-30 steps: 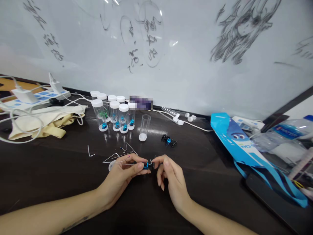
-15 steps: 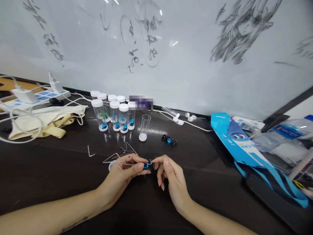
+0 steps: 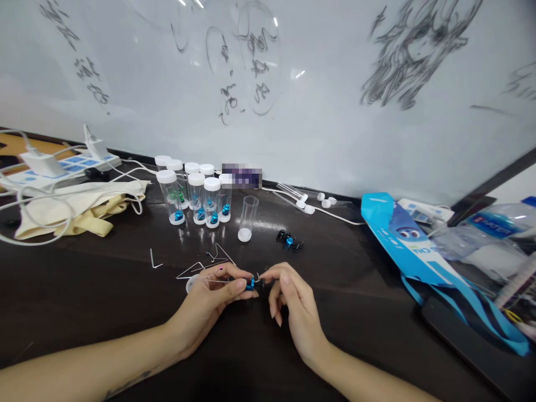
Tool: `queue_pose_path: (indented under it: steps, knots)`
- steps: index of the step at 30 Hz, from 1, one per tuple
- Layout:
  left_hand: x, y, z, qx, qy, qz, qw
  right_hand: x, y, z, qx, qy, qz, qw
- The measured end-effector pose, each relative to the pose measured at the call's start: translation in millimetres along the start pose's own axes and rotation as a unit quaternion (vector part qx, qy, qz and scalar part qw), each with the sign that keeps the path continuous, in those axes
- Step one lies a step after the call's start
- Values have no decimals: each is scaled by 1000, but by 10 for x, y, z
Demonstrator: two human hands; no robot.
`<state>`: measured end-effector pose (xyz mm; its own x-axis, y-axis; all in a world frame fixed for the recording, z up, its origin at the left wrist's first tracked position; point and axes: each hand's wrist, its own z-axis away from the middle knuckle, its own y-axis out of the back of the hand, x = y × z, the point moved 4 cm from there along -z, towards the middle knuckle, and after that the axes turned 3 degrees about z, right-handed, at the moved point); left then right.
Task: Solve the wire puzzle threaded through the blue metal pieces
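Observation:
My left hand (image 3: 220, 293) is closed in a pinch on a small blue and black part (image 3: 252, 284) above the dark table. A thin silver rod (image 3: 215, 280) runs by its fingers. To the right, my right hand (image 3: 291, 296) is closed, its fingers curled, the index fingertip at a short silver pin (image 3: 258, 276) that sticks up from the part. What its fingers grip, if anything, is too small to make out. Partly behind the left hand lie a white cap (image 3: 191, 283) and several thin bent wires (image 3: 215, 258). Farther left is an L-shaped hex key (image 3: 154, 260).
Capped clear tubes (image 3: 211, 195) with blue or green parts stand at the back left. An uncapped tube (image 3: 248, 215) stands nearer the middle, with small black and blue parts (image 3: 289, 242) to its right. White cables and a cloth bag (image 3: 79, 206) lie left; a blue package (image 3: 389, 229) lies right.
Both hands stay almost where they were, around the blue and black part. My right index finger has shifted very slightly at the silver pin.

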<state>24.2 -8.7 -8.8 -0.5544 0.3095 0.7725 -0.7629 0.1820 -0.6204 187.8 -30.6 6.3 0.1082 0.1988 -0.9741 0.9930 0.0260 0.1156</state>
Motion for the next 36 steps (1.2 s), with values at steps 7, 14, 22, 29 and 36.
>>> queue_pose_path:
  steps: [7,14,22,29,36]
  knots:
    - [-7,6,-9,-2,1,-3,1000,5,3,-15,-2,-1,4,1000]
    - [0,4,-3,-3,1,-5,1000,3,1,-6,-4,1,2,1000]
    - [-4,10,-5,0,4,-5,1000,3,-6,3,-5,2,-6,1000]
    - [-3,8,-2,1,4,-2,1000,-5,6,-3,2,4,-2,1000]
    - [28,-15,5,6,-2,-2,1000,-19,13,1,19,8,-14,1000]
